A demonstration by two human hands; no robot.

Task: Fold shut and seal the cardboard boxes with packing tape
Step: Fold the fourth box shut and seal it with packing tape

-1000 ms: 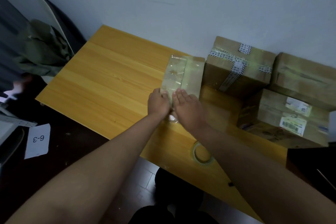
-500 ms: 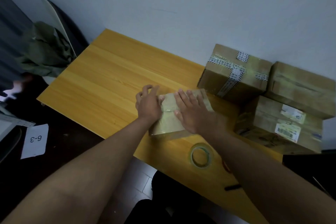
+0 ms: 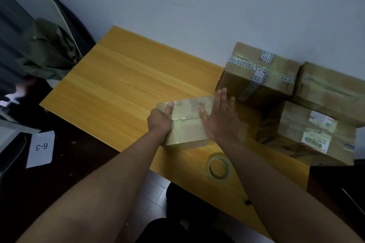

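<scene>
Wooden table (image 3: 110,85): small box (image 3: 187,122) flat, clear-taped. Left hand (image 3: 160,121) grips its left end; right hand (image 3: 221,118) rests flat, fingers spread.

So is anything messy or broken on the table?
Nothing looks broken or spilled. The small box lies flat under both hands, its tape wrinkled and shiny. The box with printed tape has strips crossing crookedly. The tape roll lies flat near the table's near edge, but fully on it.
</scene>
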